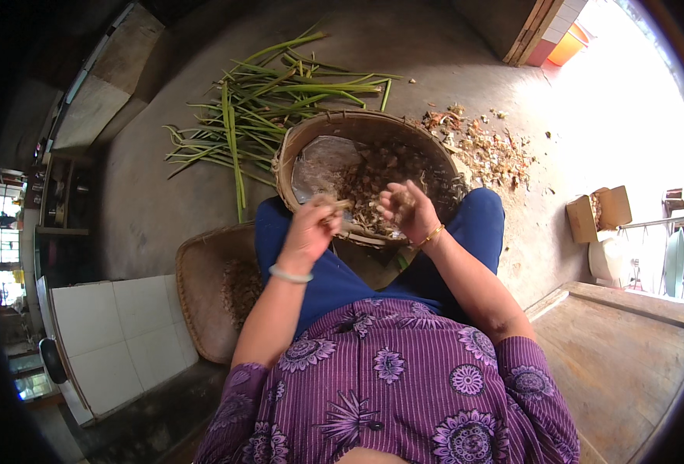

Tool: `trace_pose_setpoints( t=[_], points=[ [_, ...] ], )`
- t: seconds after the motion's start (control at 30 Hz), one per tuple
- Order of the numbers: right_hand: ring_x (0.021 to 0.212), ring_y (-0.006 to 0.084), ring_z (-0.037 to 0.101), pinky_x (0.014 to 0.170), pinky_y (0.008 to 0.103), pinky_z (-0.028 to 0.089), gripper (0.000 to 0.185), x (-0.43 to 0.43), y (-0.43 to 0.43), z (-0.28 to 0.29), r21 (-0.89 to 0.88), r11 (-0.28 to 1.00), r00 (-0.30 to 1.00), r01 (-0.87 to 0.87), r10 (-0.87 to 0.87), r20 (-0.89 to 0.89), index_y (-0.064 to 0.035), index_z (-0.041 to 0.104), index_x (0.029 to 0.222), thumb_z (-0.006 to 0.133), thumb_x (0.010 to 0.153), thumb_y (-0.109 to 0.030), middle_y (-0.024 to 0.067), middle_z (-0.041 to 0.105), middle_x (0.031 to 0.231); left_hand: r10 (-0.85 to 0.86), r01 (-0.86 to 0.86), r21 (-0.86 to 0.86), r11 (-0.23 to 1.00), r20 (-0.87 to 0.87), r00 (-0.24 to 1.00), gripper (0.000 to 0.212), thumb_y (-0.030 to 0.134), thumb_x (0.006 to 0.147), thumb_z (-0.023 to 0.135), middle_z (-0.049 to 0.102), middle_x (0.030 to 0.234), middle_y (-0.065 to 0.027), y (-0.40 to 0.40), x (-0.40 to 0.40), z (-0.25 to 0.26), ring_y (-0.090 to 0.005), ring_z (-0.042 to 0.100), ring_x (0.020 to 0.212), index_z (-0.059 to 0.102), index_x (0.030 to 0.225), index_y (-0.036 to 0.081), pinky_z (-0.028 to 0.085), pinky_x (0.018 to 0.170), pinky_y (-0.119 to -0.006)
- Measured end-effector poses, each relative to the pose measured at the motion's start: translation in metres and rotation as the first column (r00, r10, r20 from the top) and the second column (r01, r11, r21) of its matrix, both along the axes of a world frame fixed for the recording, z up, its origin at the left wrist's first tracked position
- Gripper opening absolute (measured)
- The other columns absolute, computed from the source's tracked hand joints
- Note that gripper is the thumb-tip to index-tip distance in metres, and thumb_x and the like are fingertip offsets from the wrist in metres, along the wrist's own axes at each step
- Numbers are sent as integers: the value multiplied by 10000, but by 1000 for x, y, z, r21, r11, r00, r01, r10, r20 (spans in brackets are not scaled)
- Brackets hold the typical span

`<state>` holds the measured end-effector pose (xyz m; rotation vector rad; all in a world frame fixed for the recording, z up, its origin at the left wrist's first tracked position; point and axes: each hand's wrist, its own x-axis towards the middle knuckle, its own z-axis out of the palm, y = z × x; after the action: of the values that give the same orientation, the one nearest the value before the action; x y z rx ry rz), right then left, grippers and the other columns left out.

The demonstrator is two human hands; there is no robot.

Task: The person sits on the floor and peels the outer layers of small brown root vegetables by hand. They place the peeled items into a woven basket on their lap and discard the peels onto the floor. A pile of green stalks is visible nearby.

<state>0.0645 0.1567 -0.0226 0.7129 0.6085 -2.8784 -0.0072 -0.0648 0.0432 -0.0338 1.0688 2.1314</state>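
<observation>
Both of my hands are over a round woven basket [371,119] between my knees. My left hand [314,229], blurred, pinches a thin brownish plant piece [342,205]. A rough brown lump [403,200], perhaps a bulb or corm, rests in the curled fingers of my right hand [418,219]. The two hands are a short gap apart. Inside the basket lie many brown dry plant pieces [371,174], and a clear plastic sheet [324,159] lines its left side.
Long green stalks [295,93] lie on the floor beyond the basket. Pale and reddish scraps [493,151] are scattered to its right. A second basket [203,296] with brown pieces stands by my left leg, beside a white tiled ledge [116,330]. An open cardboard box [585,223] sits far right.
</observation>
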Motion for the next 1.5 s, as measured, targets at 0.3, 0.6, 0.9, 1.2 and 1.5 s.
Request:
trace_pose_setpoints(
  t=[0.3,0.6,0.9,1.2,1.5],
  points=[
    [985,265,560,815,410,463,597,-4,3,17,-154,986,983,68,-93,-159,-23,417,1237,402,920,-528,163,548,1101,-331,-545,-837,-48,-502,799,192,61,857,563,580,866,-88,-266,22,-19,-175,588,776,549,1038,0,485,672,-265],
    [1104,279,521,919,398,414,666,0,3,17,-111,993,975,-47,21,-221,-35,367,1314,400,907,-562,150,497,1216,-416,-420,-495,760,-868,269,184,73,826,629,581,884,-63,11,28,15,-95,587,712,582,991,5,471,614,-231],
    [1137,258,511,968,401,409,657,2,5,10,-37,995,975,-96,87,-203,-52,397,1311,362,915,-575,155,508,1253,-370,-175,-497,850,-800,473,192,113,843,578,607,878,-81,78,22,-21,-180,582,728,539,1010,27,484,616,-304],
    [1142,279,507,928,406,429,673,3,-5,21,-122,982,969,-142,112,-222,-52,414,1307,362,906,-590,140,502,1277,-376,-181,-541,822,-753,541,126,142,851,601,591,741,-33,71,18,-35,-136,561,590,545,909,45,475,514,-257],
    [1130,252,509,992,409,364,609,4,-10,18,-121,978,968,-170,144,-203,-57,497,1237,387,911,-559,107,561,1201,-452,-312,-627,714,-752,479,218,139,821,603,604,978,-140,86,39,2,-352,587,817,550,1016,59,471,693,-426]
  ],
)
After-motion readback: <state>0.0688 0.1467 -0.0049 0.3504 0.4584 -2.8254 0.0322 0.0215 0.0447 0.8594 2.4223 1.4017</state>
